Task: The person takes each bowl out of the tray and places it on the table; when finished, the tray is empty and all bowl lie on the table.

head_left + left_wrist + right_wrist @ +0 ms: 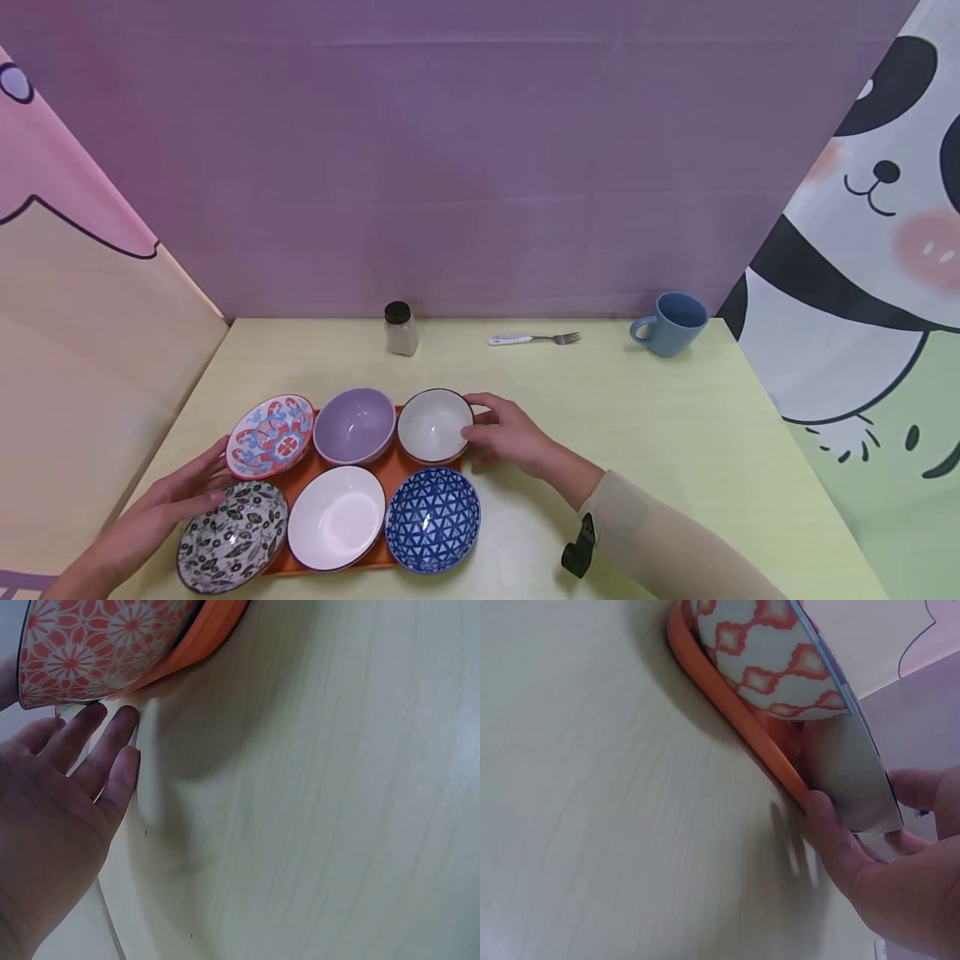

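Observation:
In the head view, my right hand point(510, 433) grips the right side of a white bowl with a dark rim point(433, 425), thumb over its rim. The right wrist view shows one fingertip point(820, 804) at the orange tray's edge, under that bowl. My left hand point(168, 504) has its thumb at the rim of a black-and-white leaf-patterned bowl point(234, 537) and its fingers beside a red-and-blue bowl point(272, 437). From the left wrist, nearly straight fingers point(112, 746) extend below a bowl with orange flowers outside point(105, 649).
The orange tray point(395, 467) bears these bowls, plus a purple bowl point(355, 427), a white oval-looking bowl point(336, 518) and a blue triangle-patterned bowl point(432, 521). Behind it stand a black-lidded jar point(401, 332), a fork point(534, 340) and a blue mug point(672, 327).

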`<state>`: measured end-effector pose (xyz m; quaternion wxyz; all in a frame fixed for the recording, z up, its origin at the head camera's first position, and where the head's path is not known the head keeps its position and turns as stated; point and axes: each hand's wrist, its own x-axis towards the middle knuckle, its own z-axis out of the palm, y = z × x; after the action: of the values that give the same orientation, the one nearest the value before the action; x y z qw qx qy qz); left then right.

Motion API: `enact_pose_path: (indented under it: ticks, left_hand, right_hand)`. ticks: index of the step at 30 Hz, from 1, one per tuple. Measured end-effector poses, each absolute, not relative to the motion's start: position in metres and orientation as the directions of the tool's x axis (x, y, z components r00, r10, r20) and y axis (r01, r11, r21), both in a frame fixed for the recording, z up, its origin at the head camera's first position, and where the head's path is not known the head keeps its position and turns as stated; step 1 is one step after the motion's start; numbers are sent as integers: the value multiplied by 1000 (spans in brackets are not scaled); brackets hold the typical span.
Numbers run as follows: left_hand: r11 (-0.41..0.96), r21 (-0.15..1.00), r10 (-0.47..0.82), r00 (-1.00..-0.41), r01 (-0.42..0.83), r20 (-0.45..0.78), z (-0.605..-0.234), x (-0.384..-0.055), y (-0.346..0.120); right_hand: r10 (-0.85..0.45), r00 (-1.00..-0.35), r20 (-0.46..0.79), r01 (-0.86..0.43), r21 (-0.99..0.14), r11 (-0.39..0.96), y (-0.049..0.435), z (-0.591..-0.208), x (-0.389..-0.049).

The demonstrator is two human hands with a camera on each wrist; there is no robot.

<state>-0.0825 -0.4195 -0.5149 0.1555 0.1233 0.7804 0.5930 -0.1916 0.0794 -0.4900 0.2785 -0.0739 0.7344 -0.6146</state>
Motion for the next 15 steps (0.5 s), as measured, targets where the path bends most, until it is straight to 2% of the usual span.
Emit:
enact_pose_path:
  ticks: [15]
  left_hand:
    - [288, 956, 346, -925, -54, -157, -505, -82, -418]
  right_hand:
    - [-419, -853, -310, 304, -949, 83, 79, -490, -190]
